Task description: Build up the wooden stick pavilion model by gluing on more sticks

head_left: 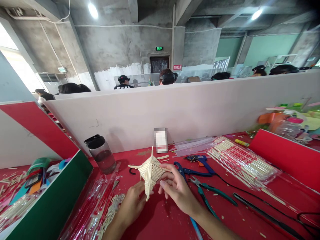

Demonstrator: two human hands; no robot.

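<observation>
Above the red tabletop, a star-shaped craft of pale wooden sticks is held up between both hands. Its stacked sticks form a pyramid-like middle with arms that stick out. My left hand grips it from the lower left; those fingertips are partly hidden behind it. At its right arm, my right hand pinches the tip between thumb and fingers. Just right of my right hand lie blue-handled cutters, a blue glue gun and green-handled pliers.
A dark-lidded bottle stands at left. Bagged wooden sticks lie at right, near a long black-handled tool and a cable. Plastic wrappers and stick scraps lie left. A white partition closes the back; people sit beyond.
</observation>
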